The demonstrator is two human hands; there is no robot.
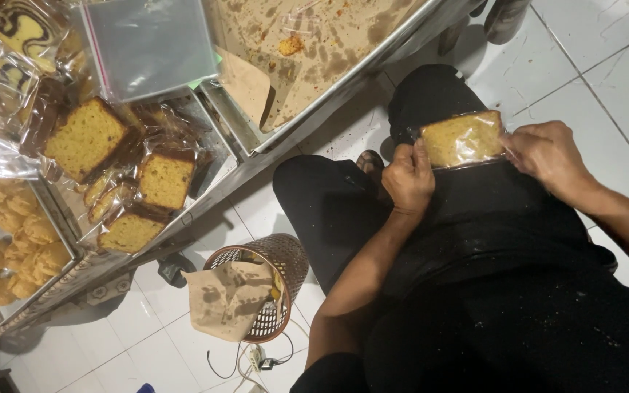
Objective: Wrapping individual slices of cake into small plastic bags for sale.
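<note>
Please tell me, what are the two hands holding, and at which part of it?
Both hands hold one bagged cake slice in clear plastic. The left hand grips its left end, the right hand pinches its right end.

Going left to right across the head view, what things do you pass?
Bagged round buns → wrapped cake slices on the metal tray → mesh waste basket → left hand → bagged cake slice → right hand.
</note>
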